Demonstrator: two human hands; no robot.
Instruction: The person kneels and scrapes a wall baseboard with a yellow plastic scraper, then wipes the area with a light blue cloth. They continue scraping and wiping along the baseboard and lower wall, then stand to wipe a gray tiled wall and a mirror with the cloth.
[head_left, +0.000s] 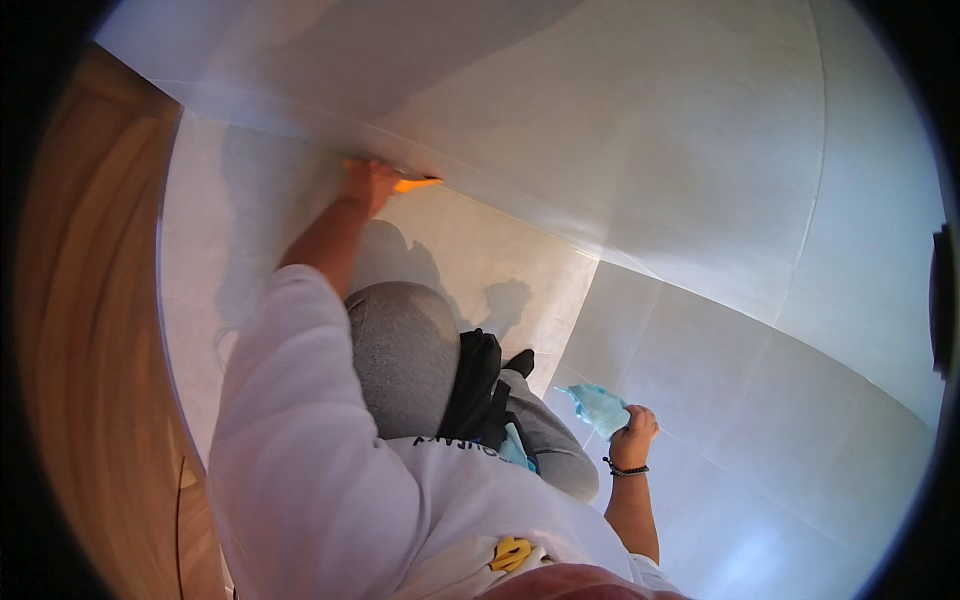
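My left hand (371, 185) reaches forward and presses an orange cloth (417, 184) along the joint where the tiled wall (645, 142) meets the light floor tile (517, 232). Part of the cloth is hidden under the fingers. Low on my right side, my right hand (636, 435) grips a crumpled light-blue cloth (598, 409), held away from the wall. One end of that cloth hangs free, pointing left. My knees in grey trousers are bent between the two arms.
A wood-grain surface (90, 300) runs along the left, bordered by a thin edge strip (159, 225). Darker grey floor tiles (697, 375) spread to the right. Black fabric (474, 382) and another blue cloth (516, 450) lie at my lap. A dark object (941, 300) shows at the right rim.
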